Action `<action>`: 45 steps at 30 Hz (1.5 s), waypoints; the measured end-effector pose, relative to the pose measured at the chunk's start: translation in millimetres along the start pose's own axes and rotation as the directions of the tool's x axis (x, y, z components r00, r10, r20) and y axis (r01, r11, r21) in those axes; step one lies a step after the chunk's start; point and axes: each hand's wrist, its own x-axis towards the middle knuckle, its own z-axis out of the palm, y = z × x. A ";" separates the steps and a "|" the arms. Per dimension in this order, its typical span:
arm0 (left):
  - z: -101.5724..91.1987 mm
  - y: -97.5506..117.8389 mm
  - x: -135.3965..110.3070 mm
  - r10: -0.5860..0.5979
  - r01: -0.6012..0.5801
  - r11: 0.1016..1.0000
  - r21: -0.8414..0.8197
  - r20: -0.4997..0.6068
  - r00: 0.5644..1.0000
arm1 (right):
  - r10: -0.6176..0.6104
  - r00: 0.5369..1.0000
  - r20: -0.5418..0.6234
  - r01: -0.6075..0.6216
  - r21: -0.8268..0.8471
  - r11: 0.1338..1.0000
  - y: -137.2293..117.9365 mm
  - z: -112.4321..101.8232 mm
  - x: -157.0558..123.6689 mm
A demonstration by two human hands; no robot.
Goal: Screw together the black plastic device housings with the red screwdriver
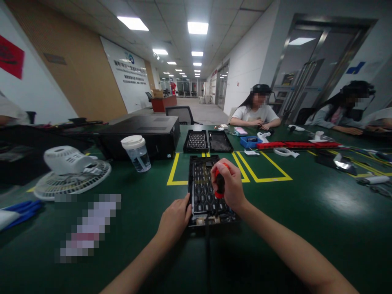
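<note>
In front of me on the table lies a black open case (200,190) with rows of dark rounded cells inside. Its near end shows small light-coloured parts, and a dark strap or cable runs from there toward me. My left hand (175,216) grips the left side near the close corner, thumb and fingers against the edge. Closed around a red and black screwdriver (219,185), my right hand (229,183) is over the right half of the case. The handle stands roughly upright; its tip is hidden or too dark to make out.
Beyond the case are two black trays (196,141), the left one holding small shiny pieces. A lidded cup (137,153), a white fan (72,171) and a black computer tower (141,134) stand to the left. Rightward are a blue box (249,141) and red strips (300,145). Co-workers sit across.
</note>
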 end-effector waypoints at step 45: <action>-1.5 0.8 0.3 0.008 -0.008 1.000 0.015 0.011 1.000 | 0.042 0.482 0.875 -0.623 0.308 0.719 27.6 -20.5 42.5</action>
